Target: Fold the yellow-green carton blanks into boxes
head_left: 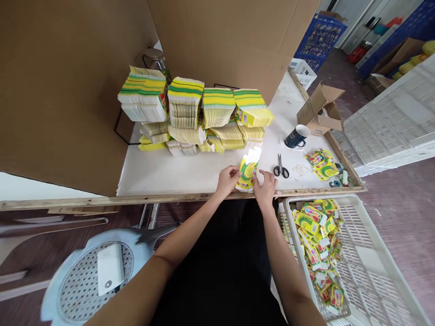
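Note:
A yellow and green printed carton (248,171), flat with white flaps at its far end, lies near the table's front edge. My left hand (228,180) pinches its left side between thumb and curled fingers. On the right side, my right hand (265,185) touches the carton with its thumb, its fingers bent over the table. Behind them, bundles of flat cartons (219,106) are stacked in rows. Black-handled scissors (281,170) lie to the right of my right hand.
A dark mug (297,136), an open cardboard box (321,111), rubber bands (302,170) and loose cartons (322,164) are on the table's right side. Below, a white crate (370,253) holds many cartons. A phone (110,268) lies on a blue stool (81,253).

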Tool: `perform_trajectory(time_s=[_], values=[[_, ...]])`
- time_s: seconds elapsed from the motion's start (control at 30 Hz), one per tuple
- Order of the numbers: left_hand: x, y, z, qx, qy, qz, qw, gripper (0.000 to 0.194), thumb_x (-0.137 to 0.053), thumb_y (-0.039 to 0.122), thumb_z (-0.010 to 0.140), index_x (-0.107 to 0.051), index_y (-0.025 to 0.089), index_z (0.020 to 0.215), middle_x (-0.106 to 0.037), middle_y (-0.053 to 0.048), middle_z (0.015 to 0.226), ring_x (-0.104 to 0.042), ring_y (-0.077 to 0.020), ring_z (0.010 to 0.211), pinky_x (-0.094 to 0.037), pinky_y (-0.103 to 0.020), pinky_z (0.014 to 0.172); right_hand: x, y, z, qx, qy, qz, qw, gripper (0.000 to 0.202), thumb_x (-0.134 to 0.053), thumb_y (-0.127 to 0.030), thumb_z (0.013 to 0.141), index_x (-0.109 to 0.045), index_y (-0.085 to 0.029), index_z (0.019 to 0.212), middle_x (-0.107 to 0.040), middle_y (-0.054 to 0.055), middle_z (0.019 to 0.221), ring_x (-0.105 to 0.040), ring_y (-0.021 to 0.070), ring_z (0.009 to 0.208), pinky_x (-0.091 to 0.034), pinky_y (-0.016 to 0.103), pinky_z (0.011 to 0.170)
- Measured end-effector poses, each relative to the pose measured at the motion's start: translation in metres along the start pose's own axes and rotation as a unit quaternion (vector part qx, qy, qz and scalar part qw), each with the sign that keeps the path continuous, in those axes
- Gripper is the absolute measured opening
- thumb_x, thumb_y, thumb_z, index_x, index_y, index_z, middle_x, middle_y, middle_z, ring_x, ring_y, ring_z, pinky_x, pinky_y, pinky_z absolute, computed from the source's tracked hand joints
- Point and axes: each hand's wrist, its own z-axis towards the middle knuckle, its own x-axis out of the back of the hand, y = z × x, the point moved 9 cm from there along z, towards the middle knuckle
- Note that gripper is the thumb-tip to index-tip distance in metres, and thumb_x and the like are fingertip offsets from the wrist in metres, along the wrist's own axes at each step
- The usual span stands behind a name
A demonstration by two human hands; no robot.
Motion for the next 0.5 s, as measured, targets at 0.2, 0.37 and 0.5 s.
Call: perform_trajectory(time_s=[0.2, 0.37, 0.5], values=[[-0.012, 0.024, -0.045, -0.013, -0.084, -0.088, 0.993, 0.022, -0.078, 0.03, 0.076, -0.072, 0.015, 0.091, -0.067, -0.001, 0.075, -0.06, -0.0134, 0.067, -0.051, -0.026, 0.068, 0.035, -0.062, -0.047, 0.18, -0.003, -0.043, 0.983, 0.04, -0.049, -0.033, 0.102, -0.058, -0.026, 0.14, -0.064, 0.014, 0.138, -0.055, 0.031, 0.118, -0.04, 0.052, 0.103], [-0.026, 0.018, -0.082, 0.054, -0.131, -0.176, 0.974, 0.029, -0.087, 0.035, 0.071, -0.071, 0.015, 0.085, -0.069, -0.002, 0.076, -0.061, -0.0131, 0.071, -0.05, -0.026, 0.072, 0.048, -0.057, -0.066, 0.127, -0.006, 0.065, 0.99, 0.031, -0.054, -0.032, 0.099, -0.061, -0.024, 0.128, -0.067, 0.01, 0.11, -0.063, 0.0256, 0.098, -0.051, 0.043, 0.088], [-0.047, 0.005, -0.102, 0.118, -0.171, -0.284, 0.936, 0.04, -0.089, 0.047, 0.069, -0.069, 0.014, 0.08, -0.068, -0.002, 0.079, -0.062, -0.0121, 0.073, -0.05, -0.025, 0.074, 0.049, -0.046, -0.073, 0.064, -0.007, 0.131, 0.989, 0.02, -0.056, -0.03, 0.098, -0.062, -0.023, 0.116, -0.06, 0.003, 0.09, -0.06, 0.019, 0.078, -0.053, 0.035, 0.074]])
